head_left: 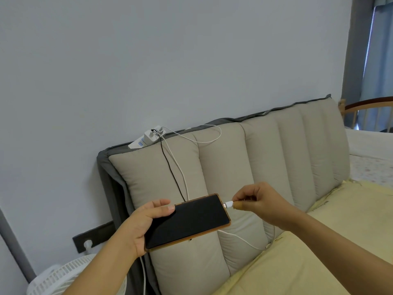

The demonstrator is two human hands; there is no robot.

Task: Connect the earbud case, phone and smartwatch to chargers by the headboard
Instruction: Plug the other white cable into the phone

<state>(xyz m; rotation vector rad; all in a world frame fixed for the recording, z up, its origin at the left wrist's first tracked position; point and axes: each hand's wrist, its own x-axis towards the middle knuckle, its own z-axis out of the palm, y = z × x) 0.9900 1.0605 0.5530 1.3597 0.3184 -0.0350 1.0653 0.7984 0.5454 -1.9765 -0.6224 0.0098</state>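
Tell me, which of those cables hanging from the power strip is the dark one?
The black cable, the thinnest, drops straight down the headboard cushion behind the phone. The others are white.

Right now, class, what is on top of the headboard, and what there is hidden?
A white power strip lies on the headboard top edge, with chargers plugged in and white and black cables running down. The strip's far end is covered.

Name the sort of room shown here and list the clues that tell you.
Most likely a bedroom: a padded headboard stands against the wall, a yellow-sheeted mattress lies below it, and a cot rail stands beside the bed.
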